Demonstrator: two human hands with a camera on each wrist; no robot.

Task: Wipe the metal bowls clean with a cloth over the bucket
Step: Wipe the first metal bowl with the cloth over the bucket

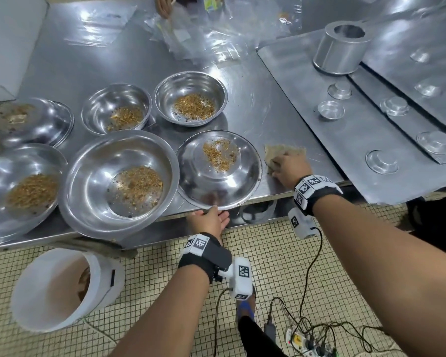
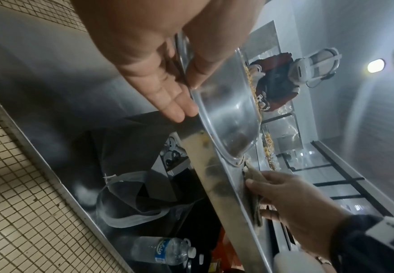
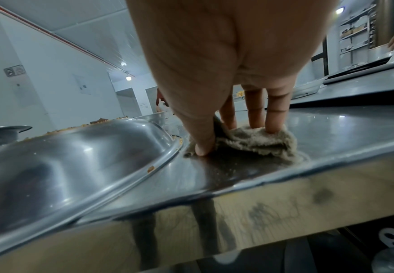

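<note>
A shallow metal bowl (image 1: 218, 168) with golden crumbs sits at the table's front edge. My left hand (image 1: 213, 215) pinches its near rim; the left wrist view shows the thumb on top of the bowl (image 2: 228, 120) and the fingers (image 2: 170, 107) underneath. Just right of the bowl, my right hand (image 1: 281, 166) lies on a beige cloth (image 1: 285, 150). In the right wrist view the cloth (image 3: 256, 142) is bunched between thumb and fingers (image 3: 273, 122) against the tabletop. A white bucket (image 1: 106, 279) stands on the tiled floor at lower left.
Several more crumb-filled bowls, such as a large one (image 1: 119, 176), fill the left of the steel table (image 1: 255, 112), along with an upturned bowl (image 1: 34, 122). Metal trays (image 1: 345, 140) and a pot (image 1: 341, 47) lie right. Plastic bags (image 1: 191, 34) and another person's hand (image 1: 164, 5) are behind. Cables (image 1: 307, 331) trail on the floor.
</note>
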